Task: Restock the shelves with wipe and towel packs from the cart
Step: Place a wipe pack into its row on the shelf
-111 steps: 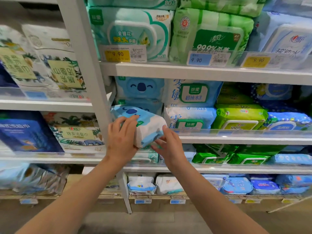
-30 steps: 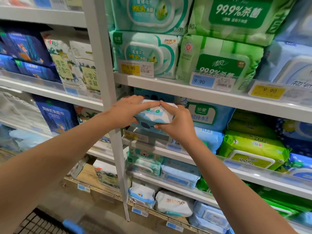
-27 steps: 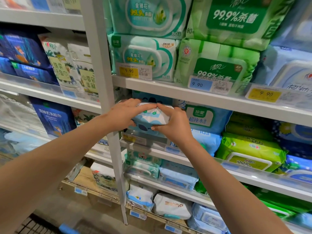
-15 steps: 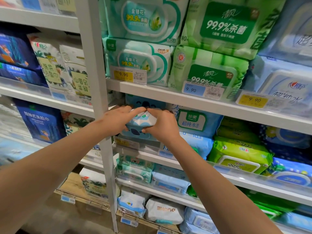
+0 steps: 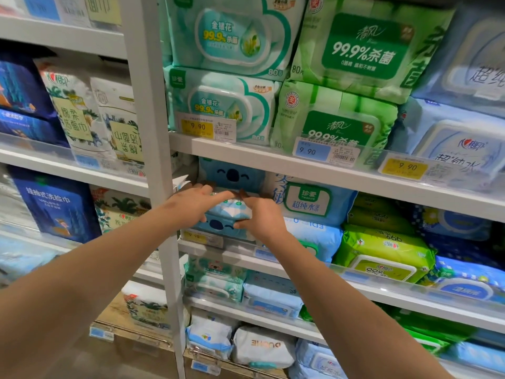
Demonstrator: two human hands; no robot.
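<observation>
Koala-print wipe pack [image 5: 229, 213], a soft blue-and-white plastic pillow with a dark oval nose on its front, sits at the left end of the middle shelf [image 5: 235, 252], just right of the white upright post [image 5: 154, 165]. The left hand [image 5: 192, 205] grips it from 9 o'clock and the right hand [image 5: 261, 218] from 3 o'clock, fingers curled over its top.

At 12 o'clock a second koala pack [image 5: 232, 173] stands behind it. At 3 o'clock lies a crinkled pale-blue pack [image 5: 308, 203] whose green-bordered label reads 超纯水.

On the shelf above, a glossy teal pack [image 5: 224, 105] and a green pack [image 5: 333, 116] both read 99.9%. A yellow price tag [image 5: 196, 127] and a blue price tag [image 5: 311, 151] both read 9.90.
</observation>
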